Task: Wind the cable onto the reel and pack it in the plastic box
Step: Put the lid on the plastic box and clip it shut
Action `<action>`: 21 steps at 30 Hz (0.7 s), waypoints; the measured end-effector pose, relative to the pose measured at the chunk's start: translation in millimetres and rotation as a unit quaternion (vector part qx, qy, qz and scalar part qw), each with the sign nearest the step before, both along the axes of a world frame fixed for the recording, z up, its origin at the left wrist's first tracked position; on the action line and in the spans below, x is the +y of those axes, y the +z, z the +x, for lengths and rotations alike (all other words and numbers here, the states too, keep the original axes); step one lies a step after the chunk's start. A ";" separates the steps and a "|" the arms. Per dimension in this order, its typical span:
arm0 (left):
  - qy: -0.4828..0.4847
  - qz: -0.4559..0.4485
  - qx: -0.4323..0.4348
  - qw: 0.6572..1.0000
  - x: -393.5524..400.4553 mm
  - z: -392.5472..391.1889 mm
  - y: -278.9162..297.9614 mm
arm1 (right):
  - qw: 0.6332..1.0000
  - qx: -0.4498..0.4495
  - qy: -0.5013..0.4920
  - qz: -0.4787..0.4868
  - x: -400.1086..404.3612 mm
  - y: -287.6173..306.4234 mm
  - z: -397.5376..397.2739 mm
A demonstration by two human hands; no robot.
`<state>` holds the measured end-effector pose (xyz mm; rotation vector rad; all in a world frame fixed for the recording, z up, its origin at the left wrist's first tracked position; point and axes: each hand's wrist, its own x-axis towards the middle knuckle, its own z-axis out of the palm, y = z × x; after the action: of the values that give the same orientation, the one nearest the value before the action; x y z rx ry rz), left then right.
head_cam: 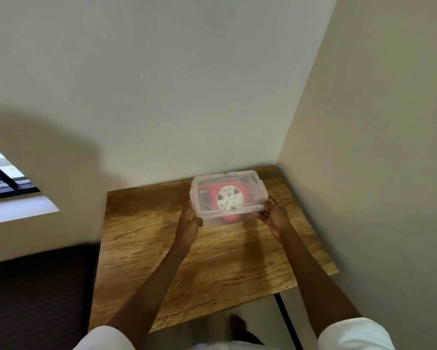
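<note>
Both hands frame a clear plastic box (228,198) with its lid on, set toward the far right corner of a wood-grain table (177,261), at about one o'clock from the table's middle and close to where two pale walls (187,84) meet. Inside the box, seen through the lid, lies a red cable reel (228,198) with a white hub, flat on its side; a thin red run of cable (207,186) shows at the reel's ten o'clock, and no loose cable lies on the table. The left hand (188,222) grasps the box's near left corner at about seven o'clock, thumb on the front wall and fingers up the side; the right hand (274,217) holds the near right corner at about four o'clock, fingers spread against the edge. Judged from this, the winding and packing look done, and what may be left is snapping the side clips home or setting the box in its final place; whether the clips are latched cannot be told. Small dark marks dot the white hub, but no brand, label or writing can be read anywhere. Outward from the box, a window (8,178) with a dark frame sits at nine o'clock, a dark ribbed surface (35,286) at eight, and white sleeves (353,334) at the lower edge.
</note>
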<state>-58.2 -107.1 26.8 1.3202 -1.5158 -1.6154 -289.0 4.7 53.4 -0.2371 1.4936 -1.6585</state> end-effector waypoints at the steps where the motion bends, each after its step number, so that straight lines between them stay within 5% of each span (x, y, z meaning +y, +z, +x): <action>1: -0.005 0.001 -0.004 1.000 0.0 -2.4 -2.1 | 0.999 0.027 0.016 0.024 0.5 0.1 -0.8; 9: -0.015 0.040 -0.022 0.999 -7.4 -1.4 -10.2 | 0.941 0.281 0.089 0.168 -11.5 0.3 -8.1; 21: 0.085 0.057 0.005 0.995 -31.7 -6.9 -7.9 | 0.950 0.215 0.105 0.201 -27.4 -0.7 -31.2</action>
<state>-65.1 -138.8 18.9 1.4588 -1.2849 -1.6159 -320.2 -22.6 52.7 -0.5374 2.0157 -1.1430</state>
